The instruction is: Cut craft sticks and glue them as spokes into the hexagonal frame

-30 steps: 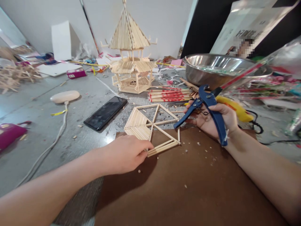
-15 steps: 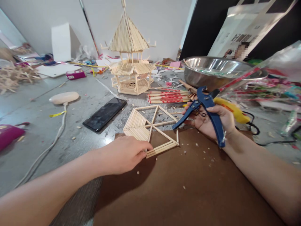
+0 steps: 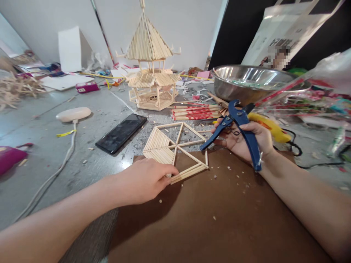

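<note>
A six-sided frame of thin wooden sticks (image 3: 177, 145) lies partly on a brown board (image 3: 197, 219), its left sections filled with rows of sticks. My left hand (image 3: 149, 179) pinches the frame's near left corner between thumb and fingers. Along the near side, a few sticks run parallel from that corner. In my right hand (image 3: 246, 140) is a blue pipe cutter (image 3: 242, 124), its handles spread apart and its jaw pointing up, held just right of the frame. The palm faces up, and some fingers are behind the tool.
Behind the frame stands a stick pagoda model (image 3: 153, 80). A black phone (image 3: 122, 133) lies to the left, near a white corded device (image 3: 73, 114). Red-marked sticks (image 3: 194, 112), a steel basin (image 3: 233, 86) and a yellow tool (image 3: 271, 128) are at the right.
Both hands keep their places on the frame and the cutter. The whole view has shifted very slightly; nothing else visibly differs.
</note>
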`<action>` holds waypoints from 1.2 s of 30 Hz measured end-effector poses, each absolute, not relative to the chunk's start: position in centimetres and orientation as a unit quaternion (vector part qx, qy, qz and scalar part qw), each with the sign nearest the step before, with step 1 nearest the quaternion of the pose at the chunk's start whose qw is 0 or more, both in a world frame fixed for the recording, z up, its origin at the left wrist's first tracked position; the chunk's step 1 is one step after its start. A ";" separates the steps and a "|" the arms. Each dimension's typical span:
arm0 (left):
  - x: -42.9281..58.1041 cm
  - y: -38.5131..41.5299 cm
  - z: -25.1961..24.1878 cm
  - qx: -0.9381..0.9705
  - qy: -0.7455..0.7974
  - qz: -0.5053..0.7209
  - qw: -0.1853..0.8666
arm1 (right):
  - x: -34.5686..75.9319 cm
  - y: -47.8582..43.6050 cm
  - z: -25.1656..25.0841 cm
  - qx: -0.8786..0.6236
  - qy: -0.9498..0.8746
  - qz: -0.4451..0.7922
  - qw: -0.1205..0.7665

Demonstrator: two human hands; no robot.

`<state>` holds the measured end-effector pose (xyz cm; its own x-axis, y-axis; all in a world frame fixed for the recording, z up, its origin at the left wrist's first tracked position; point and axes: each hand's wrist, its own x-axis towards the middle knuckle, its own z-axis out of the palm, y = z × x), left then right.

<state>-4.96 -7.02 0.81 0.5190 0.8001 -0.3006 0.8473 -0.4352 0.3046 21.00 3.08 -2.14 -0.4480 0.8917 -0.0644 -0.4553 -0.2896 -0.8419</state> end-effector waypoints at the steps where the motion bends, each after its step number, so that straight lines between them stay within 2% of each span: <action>1: -4.9 -7.0 0.8 0.844 0.488 -0.056 0.215 | 21.0 3.1 -2.1 -0.280 -0.399 0.751 0.446; 19: -4.9 -7.0 0.5 0.848 0.476 -0.029 0.230 | 21.1 3.0 -2.3 -0.279 -0.443 0.729 0.440; 25: -4.9 -7.0 0.5 0.845 0.480 -0.033 0.234 | 21.1 2.9 -2.3 -0.267 -0.406 0.752 0.445; 31: -5.2 -6.9 0.6 0.839 0.485 -0.018 0.246 | 20.9 2.8 -1.6 -0.261 -0.382 0.745 0.480; 36: -6.1 -6.6 1.9 0.840 0.481 0.013 0.249 | 21.1 2.7 0.8 -0.267 -0.414 0.680 0.543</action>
